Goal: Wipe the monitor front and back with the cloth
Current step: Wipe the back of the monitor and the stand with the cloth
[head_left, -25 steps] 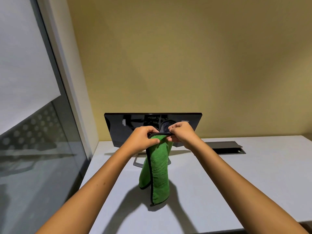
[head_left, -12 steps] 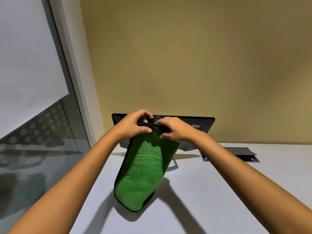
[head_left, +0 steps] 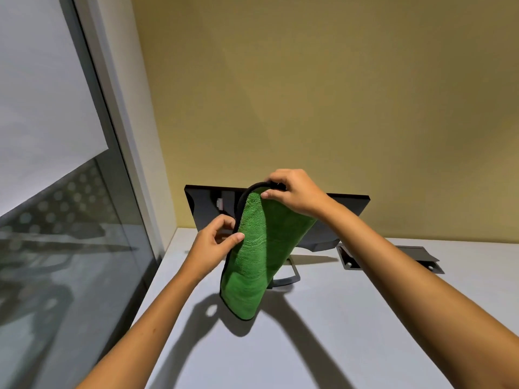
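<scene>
A green cloth [head_left: 257, 254] with a black border hangs in the air in front of a black monitor [head_left: 206, 210] that stands on a white table [head_left: 351, 318]. My right hand [head_left: 293, 193] pinches the cloth's top edge, level with the monitor's upper rim. Lower and to the left, my left hand [head_left: 214, 247] pinches the cloth's left border between thumb and fingers. The cloth covers the middle of the monitor and most of its stand [head_left: 289, 273].
A dark cable hatch [head_left: 415, 255] is set into the table right of the monitor. A glass partition with a white frame [head_left: 118, 136] runs along the left table edge. A yellow wall rises close behind the monitor.
My right hand rose to the monitor's top rim with the cloth's edge. My left hand slid down the cloth's left border. The hands have moved apart and the cloth has spread wider.
</scene>
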